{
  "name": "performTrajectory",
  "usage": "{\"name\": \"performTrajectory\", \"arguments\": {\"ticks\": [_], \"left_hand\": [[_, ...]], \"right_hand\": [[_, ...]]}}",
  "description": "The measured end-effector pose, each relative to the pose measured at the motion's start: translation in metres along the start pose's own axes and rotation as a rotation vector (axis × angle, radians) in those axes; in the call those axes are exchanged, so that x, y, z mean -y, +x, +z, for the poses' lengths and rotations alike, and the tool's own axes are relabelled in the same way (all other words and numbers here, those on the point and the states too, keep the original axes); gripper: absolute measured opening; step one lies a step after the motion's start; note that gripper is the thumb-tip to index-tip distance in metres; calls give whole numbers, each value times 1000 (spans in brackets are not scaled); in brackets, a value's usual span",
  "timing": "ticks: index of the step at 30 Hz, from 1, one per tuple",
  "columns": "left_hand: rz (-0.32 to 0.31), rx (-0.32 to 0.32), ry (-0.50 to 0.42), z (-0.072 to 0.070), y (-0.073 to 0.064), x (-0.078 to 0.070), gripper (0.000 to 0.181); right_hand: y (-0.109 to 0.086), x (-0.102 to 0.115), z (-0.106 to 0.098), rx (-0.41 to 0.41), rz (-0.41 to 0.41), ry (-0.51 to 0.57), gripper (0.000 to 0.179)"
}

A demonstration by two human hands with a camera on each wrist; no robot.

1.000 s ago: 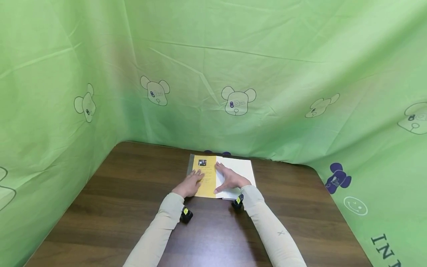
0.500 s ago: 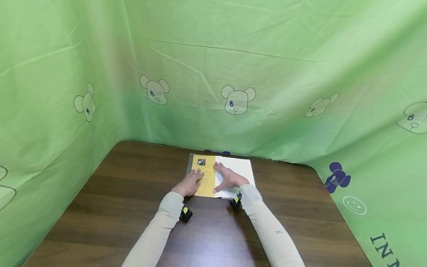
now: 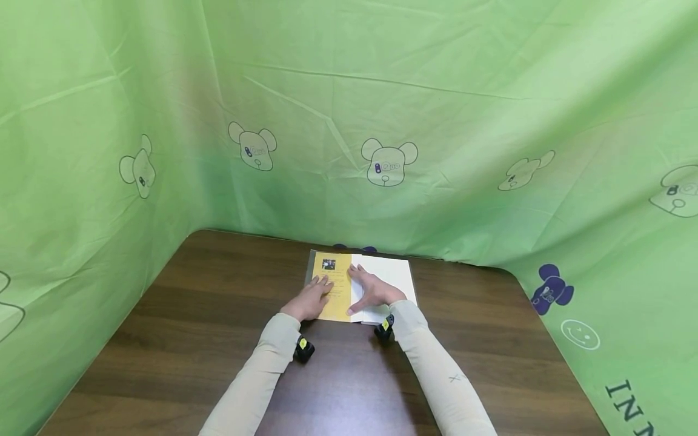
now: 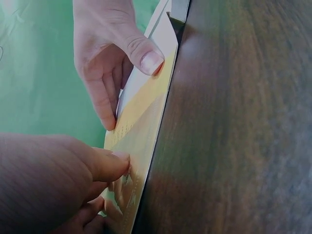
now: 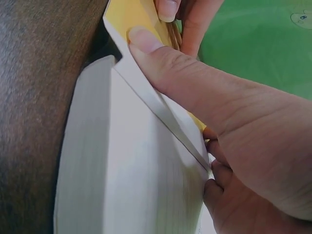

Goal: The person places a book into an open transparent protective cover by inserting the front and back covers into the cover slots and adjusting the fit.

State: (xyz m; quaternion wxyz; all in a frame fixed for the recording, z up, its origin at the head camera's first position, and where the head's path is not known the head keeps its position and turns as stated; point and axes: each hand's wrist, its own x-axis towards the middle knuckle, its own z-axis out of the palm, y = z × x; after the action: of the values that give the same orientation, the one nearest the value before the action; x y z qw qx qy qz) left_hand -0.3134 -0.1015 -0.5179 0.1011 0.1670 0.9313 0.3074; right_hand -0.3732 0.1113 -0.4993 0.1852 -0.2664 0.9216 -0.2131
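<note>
An open book [image 3: 397,276] lies near the table's far edge, its thick block of white pages on the right. On its left side is a yellow flap [image 3: 339,306] with a small photo and lines of print. My left hand [image 3: 309,300] rests on that flap, fingers extended over its left part. Across the fold, my right hand [image 3: 376,290] presses down with thumb and fingers spread apart. Its thumb [image 5: 146,41] lies along the border between yellow and white in the right wrist view. The pages [image 5: 136,165] curve up beside it.
The book sits on a dark wood table [image 3: 229,284] with a rounded far corner. A green cloth [image 3: 316,79] printed with bear heads hangs behind and along both sides. A small black camera [image 3: 304,350] is strapped to the left wrist.
My right hand has slid very slightly left along the fold. The left hand stays on the yellow flap, and the book lies open as before.
</note>
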Motion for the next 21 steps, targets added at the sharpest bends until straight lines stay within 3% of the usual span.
{"name": "performTrajectory", "arguments": {"ticks": [21], "left_hand": [[-12, -13, 5, 4, 1, -1, 47]], "right_hand": [[2, -1, 1, -9, -13, 3, 114]]}}
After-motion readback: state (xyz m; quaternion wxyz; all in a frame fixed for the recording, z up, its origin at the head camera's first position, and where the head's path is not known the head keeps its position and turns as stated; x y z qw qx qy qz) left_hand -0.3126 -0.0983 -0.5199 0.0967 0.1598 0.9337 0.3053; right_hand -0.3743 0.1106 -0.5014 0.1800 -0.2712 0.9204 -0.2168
